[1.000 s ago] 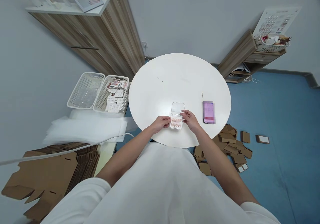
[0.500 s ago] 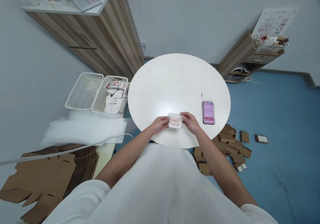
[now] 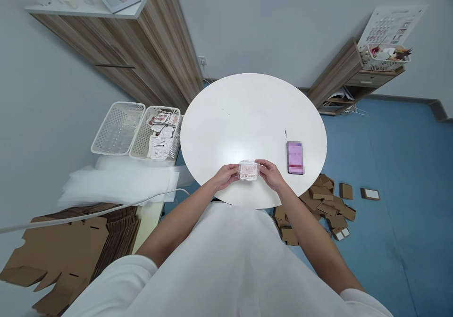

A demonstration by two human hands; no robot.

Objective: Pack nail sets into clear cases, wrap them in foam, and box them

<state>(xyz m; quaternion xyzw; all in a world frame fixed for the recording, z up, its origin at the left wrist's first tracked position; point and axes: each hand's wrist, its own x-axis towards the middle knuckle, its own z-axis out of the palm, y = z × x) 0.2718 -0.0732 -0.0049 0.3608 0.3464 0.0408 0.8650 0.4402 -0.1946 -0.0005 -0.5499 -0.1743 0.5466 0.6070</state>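
A small clear plastic case [image 3: 248, 171] with rows of pinkish press-on nails inside is held over the near part of the white round table [image 3: 251, 104]. Its transparent lid lies over the nails; whether it is latched I cannot tell. My left hand [image 3: 227, 175] pinches the left edge between thumb and fingers. At the right edge, my right hand [image 3: 270, 172] grips the case in the same way, with its index finger near the upper right corner. A phone [image 3: 295, 157] with a pixelated pinkish screen lies to the right of my right hand.
Left of the table stand a white basket [image 3: 102, 128] and another basket [image 3: 136, 142] with packets and cards. Nearby are white foam sheets [image 3: 120, 185], a cable [image 3: 88, 216] and flattened cardboard [image 3: 67, 246]. Small brown boxes [image 3: 323, 196] lie on the floor at right.
The case's clear lid, raised at the far side before, has come down over the nails. Both hands keep their hold at the sides, nearly in the same place.
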